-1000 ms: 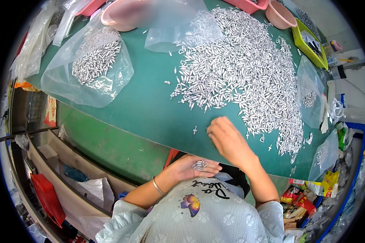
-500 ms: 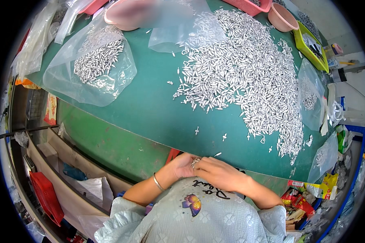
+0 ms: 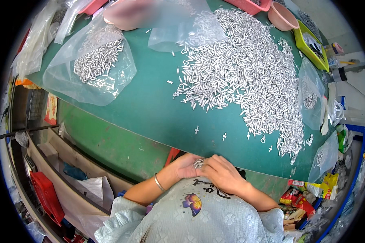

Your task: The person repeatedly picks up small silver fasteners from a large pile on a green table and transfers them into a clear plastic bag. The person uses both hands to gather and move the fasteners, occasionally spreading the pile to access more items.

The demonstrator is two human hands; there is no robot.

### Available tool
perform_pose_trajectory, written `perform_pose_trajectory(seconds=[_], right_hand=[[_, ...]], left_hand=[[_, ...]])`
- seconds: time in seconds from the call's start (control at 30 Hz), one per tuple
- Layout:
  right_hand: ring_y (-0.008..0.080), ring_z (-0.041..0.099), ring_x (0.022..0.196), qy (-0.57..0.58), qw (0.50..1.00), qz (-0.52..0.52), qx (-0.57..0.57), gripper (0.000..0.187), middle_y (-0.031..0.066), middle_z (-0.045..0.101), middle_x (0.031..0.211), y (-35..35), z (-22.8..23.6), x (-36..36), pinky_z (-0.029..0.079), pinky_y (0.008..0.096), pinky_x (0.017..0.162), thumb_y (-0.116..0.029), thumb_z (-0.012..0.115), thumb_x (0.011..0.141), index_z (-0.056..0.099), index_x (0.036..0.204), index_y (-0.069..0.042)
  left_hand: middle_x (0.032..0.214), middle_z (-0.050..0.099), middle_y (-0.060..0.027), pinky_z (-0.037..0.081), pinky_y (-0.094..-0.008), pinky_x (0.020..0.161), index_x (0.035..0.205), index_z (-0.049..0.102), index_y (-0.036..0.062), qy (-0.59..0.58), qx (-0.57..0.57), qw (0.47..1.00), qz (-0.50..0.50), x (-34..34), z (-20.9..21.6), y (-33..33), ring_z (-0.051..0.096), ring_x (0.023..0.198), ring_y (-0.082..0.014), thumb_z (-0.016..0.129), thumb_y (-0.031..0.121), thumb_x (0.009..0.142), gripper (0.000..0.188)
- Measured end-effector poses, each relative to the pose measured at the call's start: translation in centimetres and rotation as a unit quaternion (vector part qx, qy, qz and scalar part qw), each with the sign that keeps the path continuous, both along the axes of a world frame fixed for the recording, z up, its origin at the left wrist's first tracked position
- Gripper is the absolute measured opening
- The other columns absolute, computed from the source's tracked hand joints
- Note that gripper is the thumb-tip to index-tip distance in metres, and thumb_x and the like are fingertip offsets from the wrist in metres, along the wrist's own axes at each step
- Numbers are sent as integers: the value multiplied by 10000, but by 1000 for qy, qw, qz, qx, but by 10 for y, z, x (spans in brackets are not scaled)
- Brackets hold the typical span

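At the table's near edge, my left hand (image 3: pixel 185 166) is cupped, palm up, around a small bunch of silver metal pieces (image 3: pixel 198 163). These are small and pointed, like little charms. Pressed up against them is my right hand (image 3: pixel 222 174), its fingers curled and its back toward the camera. Whatever its fingertips pinch is hidden. Across the green table (image 3: pixel 150 117) spreads a large heap of similar silver pieces (image 3: pixel 239 69). A few single pieces (image 3: pixel 196 130) lie between the heap and my hands.
On the left lies a clear plastic bag (image 3: pixel 109 87) with silver pieces inside. Another plastic sheet (image 3: pixel 166 38) overlaps the heap. A pink bowl (image 3: pixel 283 18) and a yellow-green tray (image 3: pixel 300 38) stand far right. A red basket (image 3: pixel 44 194) sits below at left.
My right hand has shifted slightly right and opened a gap, so more silver pieces show in my left palm. The loose piece at the table's edge no longer shows.
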State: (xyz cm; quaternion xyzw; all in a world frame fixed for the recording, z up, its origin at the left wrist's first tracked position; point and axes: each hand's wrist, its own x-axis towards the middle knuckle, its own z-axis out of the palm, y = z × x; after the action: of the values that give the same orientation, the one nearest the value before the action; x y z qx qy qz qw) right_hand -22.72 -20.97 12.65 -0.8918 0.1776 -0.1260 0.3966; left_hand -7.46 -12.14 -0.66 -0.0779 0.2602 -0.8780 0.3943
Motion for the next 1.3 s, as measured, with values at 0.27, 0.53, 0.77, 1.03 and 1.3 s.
perform_pose_trajectory(seconds=[0.27,0.53,0.77,1.03,1.3], right_hand=[[316,512,1144,-32,975,-78,-205,297,134,552,1196,-71,14,74,439,408,886,-152,705,796,611,1053,-36],[324,528,1143,-13,961,-91,-259,201,128,570,1142,-87,-29,29,429,415,921,-54,656,785,614,982,-44],[339,529,1096,18,935,-217,-281,254,133,568,1142,-121,-4,10,406,439,933,-94,690,803,606,1035,-35],[377,422,1258,61,957,-142,-244,487,143,435,1379,-92,-7,64,371,482,1010,-157,713,819,554,1274,-89],[349,499,1191,76,968,-108,-216,363,113,537,1310,-60,-4,22,401,458,986,-56,684,808,639,1167,-79]], left_hand=[[829,616,-103,463,-225,549,1032,607,-46,-301,17,946,-118,-4,37,-13,564,648,-140,573,181,949,244],[608,338,27,234,-194,384,785,497,54,-290,42,951,-102,8,47,-12,303,460,-45,516,162,965,210],[670,460,-20,317,-196,422,863,559,24,-346,23,931,-115,5,46,-15,404,507,-71,533,204,973,212],[871,675,-126,575,-273,663,903,644,-11,-370,45,923,-91,11,48,-11,669,715,-166,596,187,935,206],[894,665,-190,611,-350,689,871,647,-40,-330,36,941,-63,9,33,-9,684,752,-232,528,238,975,320]])
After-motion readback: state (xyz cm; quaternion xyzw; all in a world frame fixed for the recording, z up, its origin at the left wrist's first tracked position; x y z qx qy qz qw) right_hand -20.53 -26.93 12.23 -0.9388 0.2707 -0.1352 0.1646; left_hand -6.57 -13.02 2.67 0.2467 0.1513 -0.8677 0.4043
